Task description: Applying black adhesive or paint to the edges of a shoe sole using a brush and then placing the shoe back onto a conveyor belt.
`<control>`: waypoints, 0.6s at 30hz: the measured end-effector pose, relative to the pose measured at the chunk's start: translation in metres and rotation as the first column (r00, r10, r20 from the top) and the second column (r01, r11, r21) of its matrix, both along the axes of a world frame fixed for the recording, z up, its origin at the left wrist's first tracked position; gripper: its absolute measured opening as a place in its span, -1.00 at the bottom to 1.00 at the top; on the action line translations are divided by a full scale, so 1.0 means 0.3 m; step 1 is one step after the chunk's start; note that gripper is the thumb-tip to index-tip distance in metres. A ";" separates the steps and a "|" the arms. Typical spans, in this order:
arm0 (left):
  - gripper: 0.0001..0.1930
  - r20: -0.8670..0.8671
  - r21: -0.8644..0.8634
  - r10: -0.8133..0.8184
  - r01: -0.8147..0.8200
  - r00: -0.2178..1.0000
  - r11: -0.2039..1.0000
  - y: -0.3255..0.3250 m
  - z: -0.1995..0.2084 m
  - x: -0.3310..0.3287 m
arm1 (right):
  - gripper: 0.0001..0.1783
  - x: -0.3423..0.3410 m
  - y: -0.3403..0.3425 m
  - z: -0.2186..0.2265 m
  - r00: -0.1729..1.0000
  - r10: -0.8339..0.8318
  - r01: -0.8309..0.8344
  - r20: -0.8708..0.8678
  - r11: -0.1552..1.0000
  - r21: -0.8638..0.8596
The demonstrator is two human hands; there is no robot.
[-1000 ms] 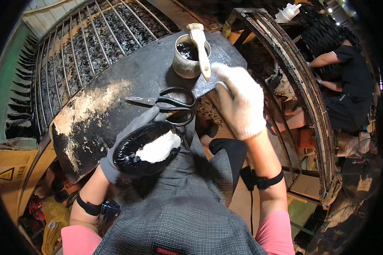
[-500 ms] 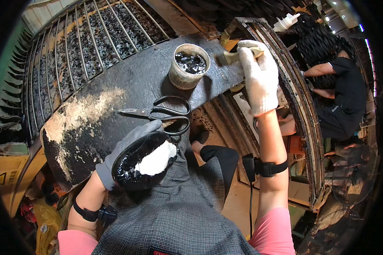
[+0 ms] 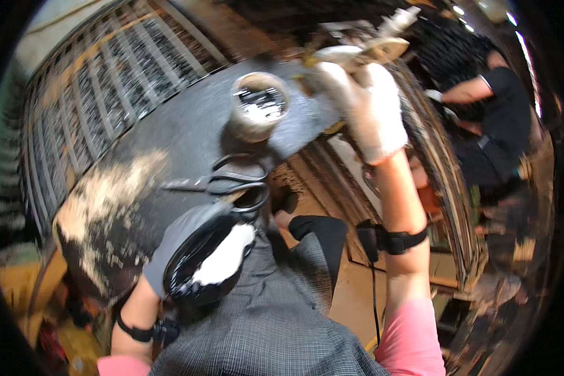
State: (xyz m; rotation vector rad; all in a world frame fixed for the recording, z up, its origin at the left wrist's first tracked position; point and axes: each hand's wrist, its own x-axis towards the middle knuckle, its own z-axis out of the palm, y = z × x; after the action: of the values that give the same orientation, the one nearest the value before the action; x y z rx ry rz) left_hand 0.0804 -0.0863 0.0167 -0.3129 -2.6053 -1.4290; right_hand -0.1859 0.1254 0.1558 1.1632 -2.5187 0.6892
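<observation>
My left hand (image 3: 180, 235), in a grey glove, is closed around a glossy black, shoe-shaped piece (image 3: 185, 269) with a white patch on its upper side, held over my lap. Further right and away, my right hand (image 3: 366, 106) in a white glove grips what looks like a brush (image 3: 387, 49) with a pale wooden handle; motion blurs its far end. Between the hands, a pot (image 3: 250, 128) holds shiny black liquid and stands on the dark curved bench (image 3: 188, 128). Black-handled scissors (image 3: 241, 185) lie nearer me, just beyond my left hand.
A metal rack (image 3: 103, 81) of bars stands at the far left over dark, bitty material. Along the right runs a worn, curved frame (image 3: 442, 169). A white nozzle bottle (image 3: 399, 22) is behind my right hand. Beyond the frame, a person (image 3: 507, 125) in black works.
My right hand has lifted the brush off the bench beside the pot and turned it. The view has shifted slightly and blurred. My left hand still holds the black piece over my lap.
</observation>
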 end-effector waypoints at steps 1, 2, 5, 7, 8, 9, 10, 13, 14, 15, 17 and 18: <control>-0.49 -0.039 -0.113 0.047 -0.051 0.998 0.992 0.007 0.046 0.006 | -0.70 0.029 -0.074 0.064 0.941 0.132 -0.028 -0.313 0.947 0.319; -0.52 -0.059 -0.131 0.042 -0.049 0.997 0.990 0.005 0.041 -0.003 | -0.68 0.066 -0.138 0.070 1.000 -0.004 0.004 0.004 1.000 -0.011; -0.59 -0.083 -0.165 0.055 -0.069 0.995 0.984 0.017 0.013 -0.066 | -0.77 0.070 -0.197 0.009 0.973 0.190 -0.140 0.128 0.935 -0.326; -0.64 -0.109 -0.202 0.062 -0.083 0.992 0.976 0.023 0.000 -0.113 | -0.80 0.087 -0.215 -0.004 0.953 0.214 -0.111 0.215 0.905 -0.410; -0.66 -0.164 -0.154 0.002 -0.027 0.987 0.988 0.036 -0.026 -0.165 | -0.79 0.099 -0.189 0.005 0.966 0.129 -0.032 0.225 0.920 -0.391; -0.69 -0.176 -0.159 0.000 -0.028 0.984 0.987 0.038 -0.029 -0.179 | -0.80 0.098 -0.173 0.003 0.971 0.106 -0.014 0.214 0.920 -0.391; -0.71 -0.194 -0.154 -0.007 -0.023 0.981 0.988 0.043 -0.036 -0.196 | -0.80 0.096 -0.148 0.002 0.969 0.085 0.014 0.232 0.919 -0.393; -0.78 -0.241 -0.171 -0.008 -0.035 0.970 0.985 0.038 -0.048 -0.228 | -0.81 0.095 -0.100 0.000 0.971 0.078 0.020 0.226 0.916 -0.401; -0.80 -0.275 -0.194 -0.001 -0.055 0.961 0.979 0.032 -0.054 -0.235 | -0.83 0.093 -0.093 -0.005 0.973 0.100 -0.008 0.209 0.916 -0.401; -0.82 -0.327 -0.237 0.029 -0.112 0.944 0.965 0.026 -0.058 -0.245 | -0.82 0.092 -0.096 -0.010 0.983 0.087 -0.014 0.163 0.913 -0.407; -0.85 -0.539 -0.401 0.123 -0.382 0.833 0.833 0.017 -0.066 -0.305 | -0.82 0.090 -0.077 -0.018 0.978 0.076 0.007 0.194 0.919 -0.394; -0.87 -0.612 -0.429 0.132 -0.467 0.780 0.773 0.011 -0.078 -0.340 | -0.82 0.090 -0.060 -0.020 0.978 0.067 0.015 0.199 0.922 -0.386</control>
State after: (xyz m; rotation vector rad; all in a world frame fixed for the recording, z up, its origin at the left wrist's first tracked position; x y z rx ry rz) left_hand -0.0215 -0.0828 -0.0067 -0.2767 -2.3494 -0.3360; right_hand -0.1590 0.1073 0.1499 1.0265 -2.3720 1.3082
